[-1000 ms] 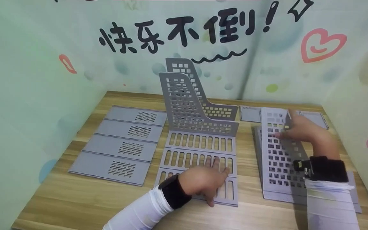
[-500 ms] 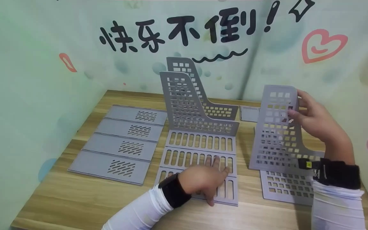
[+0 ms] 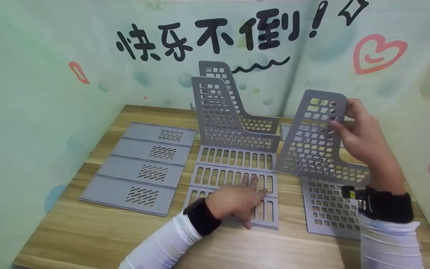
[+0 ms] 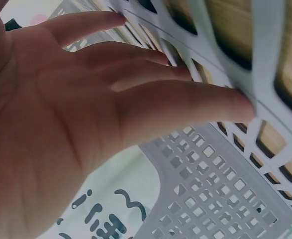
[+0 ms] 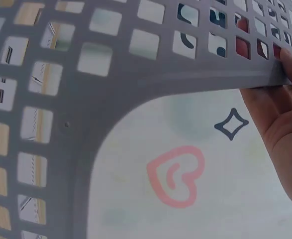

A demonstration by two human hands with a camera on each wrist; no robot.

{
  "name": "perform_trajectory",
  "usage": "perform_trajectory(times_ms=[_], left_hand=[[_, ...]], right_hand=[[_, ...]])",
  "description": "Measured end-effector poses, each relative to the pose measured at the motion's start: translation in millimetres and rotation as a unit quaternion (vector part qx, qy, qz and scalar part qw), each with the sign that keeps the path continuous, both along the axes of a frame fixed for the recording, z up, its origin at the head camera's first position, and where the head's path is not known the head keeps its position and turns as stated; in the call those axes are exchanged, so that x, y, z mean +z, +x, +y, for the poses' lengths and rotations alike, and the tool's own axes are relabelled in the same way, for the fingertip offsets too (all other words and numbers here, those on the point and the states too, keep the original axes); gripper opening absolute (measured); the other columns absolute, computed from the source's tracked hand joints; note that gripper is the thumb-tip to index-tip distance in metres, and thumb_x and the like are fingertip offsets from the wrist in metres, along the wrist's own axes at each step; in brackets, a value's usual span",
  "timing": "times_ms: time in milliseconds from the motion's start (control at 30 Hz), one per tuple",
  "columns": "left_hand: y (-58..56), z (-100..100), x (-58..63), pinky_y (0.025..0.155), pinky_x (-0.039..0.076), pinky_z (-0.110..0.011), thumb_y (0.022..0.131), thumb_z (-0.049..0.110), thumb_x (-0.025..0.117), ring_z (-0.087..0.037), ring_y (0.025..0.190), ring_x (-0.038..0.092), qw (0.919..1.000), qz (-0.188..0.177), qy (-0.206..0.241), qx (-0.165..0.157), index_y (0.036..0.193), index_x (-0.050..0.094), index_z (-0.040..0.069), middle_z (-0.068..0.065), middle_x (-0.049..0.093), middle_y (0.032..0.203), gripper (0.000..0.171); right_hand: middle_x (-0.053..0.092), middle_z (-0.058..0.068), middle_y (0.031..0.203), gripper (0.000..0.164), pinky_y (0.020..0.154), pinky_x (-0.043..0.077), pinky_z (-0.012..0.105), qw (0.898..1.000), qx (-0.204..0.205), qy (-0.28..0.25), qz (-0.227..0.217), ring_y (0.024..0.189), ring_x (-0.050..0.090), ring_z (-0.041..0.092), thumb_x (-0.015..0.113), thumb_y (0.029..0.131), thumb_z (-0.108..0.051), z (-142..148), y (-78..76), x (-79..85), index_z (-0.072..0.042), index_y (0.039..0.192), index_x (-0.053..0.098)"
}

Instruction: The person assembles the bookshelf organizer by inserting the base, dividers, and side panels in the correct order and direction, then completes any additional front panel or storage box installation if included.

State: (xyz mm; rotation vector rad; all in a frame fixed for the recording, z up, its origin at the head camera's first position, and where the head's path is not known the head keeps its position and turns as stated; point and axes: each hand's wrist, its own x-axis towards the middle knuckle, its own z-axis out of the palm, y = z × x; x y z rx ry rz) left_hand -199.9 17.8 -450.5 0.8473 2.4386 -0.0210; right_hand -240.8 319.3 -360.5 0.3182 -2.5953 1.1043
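Observation:
My right hand (image 3: 364,138) pinches the curved edge of a grey perforated side panel (image 3: 312,129), held upright and tilted on the right. Its thumb lies on the near face, fingers behind, as the right wrist view shows of the panel (image 5: 98,94). Below it another perforated panel (image 3: 309,226) lies flat. My left hand (image 3: 233,201) rests with spread, straight fingers on a grey slotted base (image 3: 215,164); in the left wrist view the fingertips (image 4: 240,102) touch its bars. Two matching panels stand on the base's far part, the front one (image 3: 222,123) overlapping the rear one (image 3: 217,65).
To the left lies a row of grey sheets (image 3: 125,168) with slanted slots. A small grey piece (image 3: 286,132) sits at the back, partly behind the held panel. Everything is on a wooden table (image 3: 88,235), with printed cloth walls (image 3: 155,86) on three sides.
My right hand has raised the panel off the one lying flat and brought it left, toward the base. The base and its standing panels have shifted slightly away, together with my left hand.

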Motion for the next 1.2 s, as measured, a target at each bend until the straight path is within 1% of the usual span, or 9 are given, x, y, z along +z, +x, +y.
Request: perform_trajectory(times_ms=[67,133,300,467,633,833,933,1033,1200], left_hand=[[-1.2,-0.8,-1.5,0.129,0.028,-0.067,0.076,0.044,0.093,-0.041,0.167,0.01,1.0,0.005,-0.001,-0.005,0.171,0.022,0.027,-0.017,0.005,0.18,0.119],[-1.7,-1.4,-2.0,0.128,0.029,-0.068,0.077,0.045,0.093,-0.04,0.167,0.011,0.9999,0.009,-0.002,-0.005,0.171,0.023,0.028,-0.017,0.006,0.18,0.119],[-1.9,-1.5,-0.5,0.127,0.03,-0.068,0.076,0.045,0.094,-0.039,0.167,0.011,0.9999,0.012,0.0,-0.002,0.171,0.024,0.029,-0.016,0.006,0.18,0.119],[-0.6,-0.8,2.5,0.127,0.032,-0.067,0.075,0.046,0.094,-0.037,0.168,0.01,0.9999,0.015,-0.001,0.004,0.171,0.024,0.031,-0.013,0.005,0.181,0.12],[0.7,-0.8,1.9,0.126,0.031,-0.07,0.074,0.046,0.094,-0.038,0.167,0.009,0.9999,0.014,-0.004,0.006,0.171,0.022,0.032,-0.013,0.004,0.181,0.121],[0.3,0.2,1.9,0.125,0.031,-0.072,0.073,0.045,0.096,-0.038,0.167,0.01,0.9998,0.017,0.0,0.011,0.171,0.022,0.033,-0.013,0.004,0.181,0.123],[0.2,0.9,1.5,0.124,0.031,-0.072,0.073,0.044,0.095,-0.039,0.167,0.01,0.9998,0.015,0.002,0.009,0.171,0.022,0.032,-0.014,0.004,0.181,0.123],[0.8,0.8,1.9,0.126,0.03,-0.071,0.074,0.044,0.095,-0.039,0.167,0.01,0.9999,0.01,0.003,0.008,0.171,0.021,0.032,-0.013,0.003,0.181,0.123],[0.8,0.1,2.0,0.128,0.028,-0.068,0.074,0.043,0.095,-0.037,0.167,0.01,0.9999,0.002,0.004,0.011,0.171,0.021,0.032,-0.012,0.003,0.181,0.122]], right_hand=[[0.065,0.016,0.147,0.049,0.099,0.062,0.039,1.0,-0.001,0.014,0.0,0.126,0.07,0.048,0.062,0.107,-0.014,-4.0,0.0,-0.8,-0.014,0.152,0.043],[0.065,0.017,0.147,0.049,0.098,0.062,0.038,1.0,0.002,0.021,-0.001,0.127,0.069,0.048,0.062,0.107,-0.013,-7.4,-0.1,-1.5,-0.013,0.152,0.044],[0.067,0.022,0.142,0.045,0.088,0.057,0.01,0.999,0.032,0.004,0.017,0.124,0.069,0.052,0.059,0.107,-0.005,-12.2,-2.6,-2.9,-0.006,0.15,0.046],[0.069,0.023,0.132,0.037,0.085,0.047,-0.001,0.997,0.066,0.009,0.032,0.117,0.072,0.044,0.055,0.107,-0.001,-17.5,-5.2,-5.1,0.0,0.143,0.046],[0.066,0.018,0.114,0.026,0.09,0.045,0.008,0.995,0.092,0.022,0.034,0.107,0.064,0.022,0.048,0.109,-0.003,-33.1,-8.2,-11.2,0.004,0.134,0.043],[0.065,0.021,0.111,0.026,0.091,0.051,0.012,0.99,0.137,-0.012,0.036,0.102,0.066,0.028,0.045,0.109,-0.002,-66.7,-11.7,-19.6,0.008,0.133,0.04],[0.068,0.021,0.115,0.03,0.095,0.056,0.022,0.989,0.145,-0.006,0.003,0.107,0.069,0.032,0.049,0.111,-0.011,-72.7,-11.3,-20.1,0.005,0.136,0.042],[0.072,0.02,0.119,0.037,0.101,0.061,0.042,0.986,0.153,0.042,-0.058,0.112,0.071,0.034,0.057,0.11,-0.021,-62.2,-10.5,-16.6,0.001,0.139,0.049],[0.077,0.021,0.121,0.04,0.098,0.06,0.06,0.957,0.155,0.169,-0.178,0.111,0.074,0.036,0.074,0.099,-0.021,-23.1,-10.2,-14.3,0.0,0.132,0.068]])
